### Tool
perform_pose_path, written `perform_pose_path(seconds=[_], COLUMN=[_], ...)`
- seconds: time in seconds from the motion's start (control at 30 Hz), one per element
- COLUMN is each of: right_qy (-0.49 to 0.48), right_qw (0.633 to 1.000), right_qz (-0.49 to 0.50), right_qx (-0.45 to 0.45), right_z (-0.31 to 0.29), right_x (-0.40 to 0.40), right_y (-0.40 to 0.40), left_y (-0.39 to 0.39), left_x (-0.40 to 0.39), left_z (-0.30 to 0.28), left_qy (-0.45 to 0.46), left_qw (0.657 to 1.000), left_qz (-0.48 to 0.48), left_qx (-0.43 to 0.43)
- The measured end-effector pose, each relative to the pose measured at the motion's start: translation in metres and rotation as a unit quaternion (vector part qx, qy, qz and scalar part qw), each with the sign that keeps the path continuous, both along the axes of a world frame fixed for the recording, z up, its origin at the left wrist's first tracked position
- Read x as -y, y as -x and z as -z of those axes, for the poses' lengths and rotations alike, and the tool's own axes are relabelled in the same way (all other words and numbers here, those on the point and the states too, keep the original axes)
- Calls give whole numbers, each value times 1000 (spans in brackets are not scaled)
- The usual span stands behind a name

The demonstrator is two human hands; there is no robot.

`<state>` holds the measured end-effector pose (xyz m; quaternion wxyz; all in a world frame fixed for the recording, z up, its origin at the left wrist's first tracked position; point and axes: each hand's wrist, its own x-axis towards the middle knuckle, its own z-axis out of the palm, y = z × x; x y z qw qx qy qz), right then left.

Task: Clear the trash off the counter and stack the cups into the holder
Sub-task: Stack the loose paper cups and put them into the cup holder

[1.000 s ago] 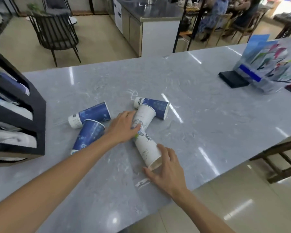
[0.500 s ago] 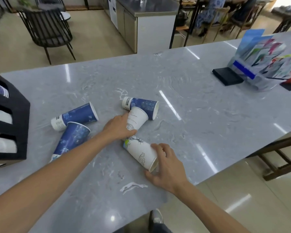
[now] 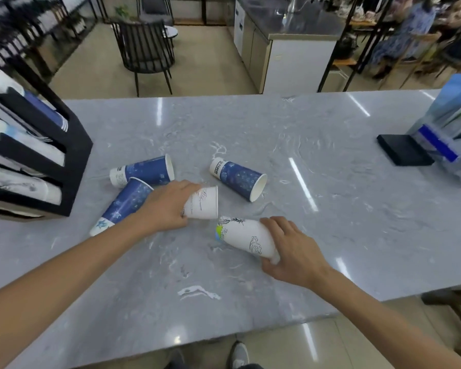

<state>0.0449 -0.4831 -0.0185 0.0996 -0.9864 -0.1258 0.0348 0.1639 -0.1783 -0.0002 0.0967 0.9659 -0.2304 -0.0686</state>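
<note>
Hands work among 5 paper cups lying on their sides on the grey marble tabletop (image 3: 317, 161). The left hand (image 3: 168, 206) is curled around the base end of a short white cup (image 3: 204, 205), fingers over its top and thumb underneath; the cup's open mouth faces right. The right hand (image 3: 293, 251) is closed around the wide end of a taller white cup (image 3: 240, 237) with line drawings, whose narrow base points left toward the other white cup without touching it. 3 blue cups lie untouched: one (image 3: 238, 178) just behind the hands, mouth toward the right; a second (image 3: 144, 173) farther left; a third (image 3: 125, 205) beside the left forearm, its rim touching the second. A black cup holder (image 3: 72, 153) stands at the left edge of the tabletop, its slanted slots holding stacks of white and blue cups. A small white scrap (image 3: 197, 292) lies near the front edge.
</note>
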Motion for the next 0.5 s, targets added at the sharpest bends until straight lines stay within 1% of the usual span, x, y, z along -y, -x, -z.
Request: perform_pose_path(seconds=[0.13,0.27,0.4,0.5], right_qy=[17,14,9,-16], right_qw=[999,994,989,985], right_qz=[-31,-78,-116,-138], right_qx=[39,69,92,106], right_z=[-18,-29,-35,-38], right_x=[15,11,-6,-19], right_y=[-18,-32,-43,-48], left_y=[14,28,41,47], left_x=[-7,-3,5,8], left_z=[-4,-10,-14,-17], left_qy=[6,12,24,40], left_qw=[998,992,990,991], left_qz=[32,53,60,50], left_qx=[62,116,128,121])
